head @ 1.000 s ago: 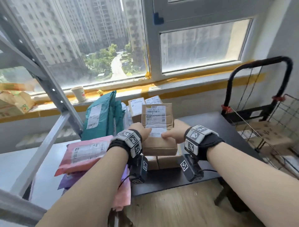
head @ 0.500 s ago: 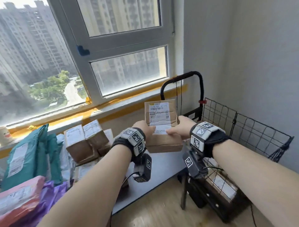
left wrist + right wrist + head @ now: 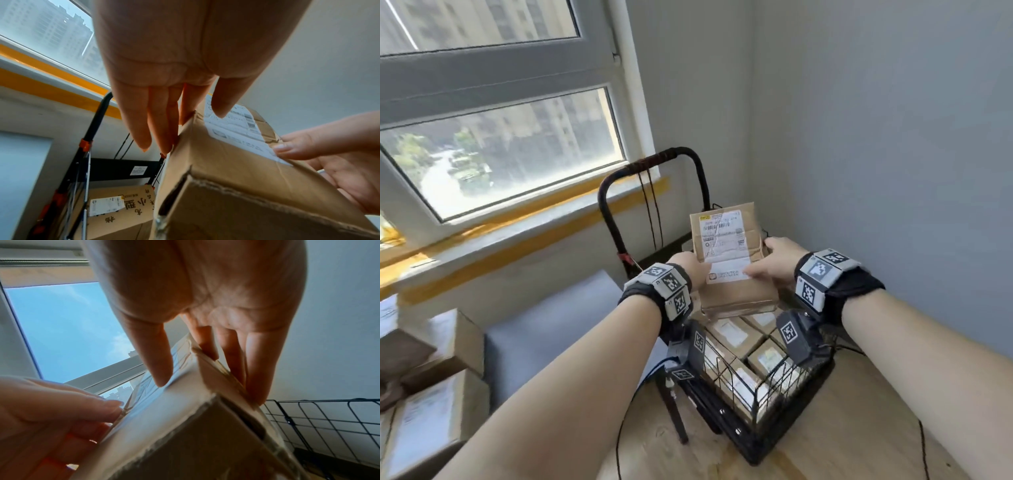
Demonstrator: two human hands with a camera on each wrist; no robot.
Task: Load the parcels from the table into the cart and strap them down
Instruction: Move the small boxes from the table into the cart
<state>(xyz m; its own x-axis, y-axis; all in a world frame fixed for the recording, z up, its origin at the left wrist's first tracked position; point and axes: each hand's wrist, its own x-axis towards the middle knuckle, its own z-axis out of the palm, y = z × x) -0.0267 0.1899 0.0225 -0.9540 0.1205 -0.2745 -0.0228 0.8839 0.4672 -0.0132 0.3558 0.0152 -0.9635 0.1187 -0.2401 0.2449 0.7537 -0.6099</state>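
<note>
A brown cardboard parcel (image 3: 726,253) with a white shipping label is held in the air between both hands, just above the black wire cart (image 3: 756,404). My left hand (image 3: 690,270) grips its left side, thumb on the label and fingers down the side wall, as the left wrist view shows on the parcel (image 3: 226,178). My right hand (image 3: 772,263) grips the right side the same way, its thumb pressing the label edge of the parcel (image 3: 185,426). Several labelled boxes (image 3: 736,339) lie in the cart under the parcel.
The cart's black handle (image 3: 654,161) with hanging cords rises behind the parcel, near the window sill. The grey table (image 3: 551,329) stands left of the cart with more cardboard boxes (image 3: 431,377) at its left end. A grey wall runs along the right.
Both hands have carried the parcel from the pile on the table to the right, and it now hangs over the cart. The view has swung right with them.
</note>
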